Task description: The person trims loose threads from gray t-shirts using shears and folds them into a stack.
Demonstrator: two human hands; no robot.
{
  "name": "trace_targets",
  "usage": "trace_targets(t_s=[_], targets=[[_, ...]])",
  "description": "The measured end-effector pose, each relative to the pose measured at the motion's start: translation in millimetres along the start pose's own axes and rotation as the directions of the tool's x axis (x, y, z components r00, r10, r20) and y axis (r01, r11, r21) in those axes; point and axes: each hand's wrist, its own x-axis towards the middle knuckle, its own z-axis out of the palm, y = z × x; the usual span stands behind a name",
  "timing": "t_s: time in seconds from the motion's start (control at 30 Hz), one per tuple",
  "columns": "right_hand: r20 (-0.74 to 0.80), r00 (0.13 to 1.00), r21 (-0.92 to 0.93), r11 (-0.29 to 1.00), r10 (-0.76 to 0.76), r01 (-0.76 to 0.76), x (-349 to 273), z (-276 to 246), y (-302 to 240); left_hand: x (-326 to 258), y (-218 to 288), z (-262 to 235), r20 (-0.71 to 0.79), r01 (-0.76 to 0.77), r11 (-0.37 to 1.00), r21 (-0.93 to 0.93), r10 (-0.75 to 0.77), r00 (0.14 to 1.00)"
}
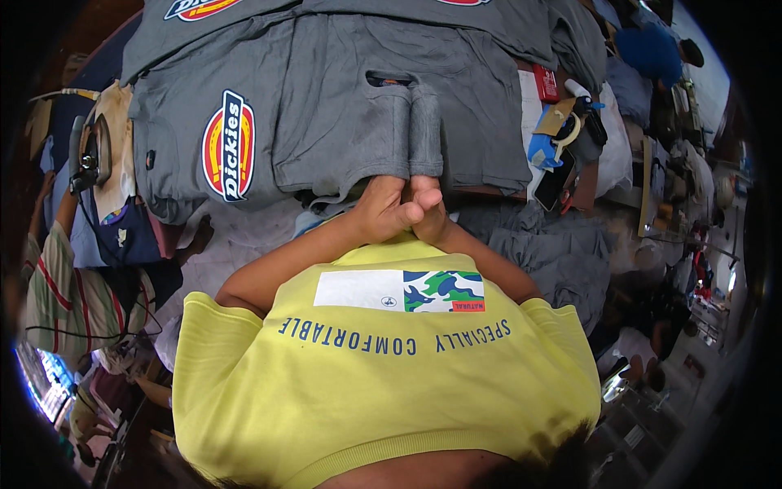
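Grey T-shirts [326, 122] lie spread in front of me, with a large red, yellow and white printed badge [229, 147] on the left of the nearest one. Two narrow grey folds of cloth, like sleeves, run toward me side by side. My left hand [384, 205] reaches up under the end of the left fold, and my right hand [429, 204] does the same at the right fold, close beside it. The fingers go out of sight beneath the cloth. Both thumbs stay outside it, stretched out and not pressing on the fabric.
To the right are a tape roll [568, 130] on a blue holder, a dark phone [554, 186] and a red box [546, 84]. At the left, a co-worker in a striped shirt [81, 289] is beside an iron [99, 151]. Crumpled grey cloth [546, 253] lies at my right.
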Motion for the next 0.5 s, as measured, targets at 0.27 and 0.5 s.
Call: trace_targets(t_s=[0.27,0.5], targets=[[-0.084,0.996,0.055,0.998,-0.03,0.034,-18.6,13.6,-3.6,-14.8,11.9,7.5,0.069,0.03,0.998,-0.058,-0.026,0.997],[-0.446,0.89,-0.303,0.921,0.089,-0.244,-41.5,-67.4,-45.0,-24.5,51.9,-84.2,-0.212,0.416,0.899,-0.133,-0.436,0.875]])
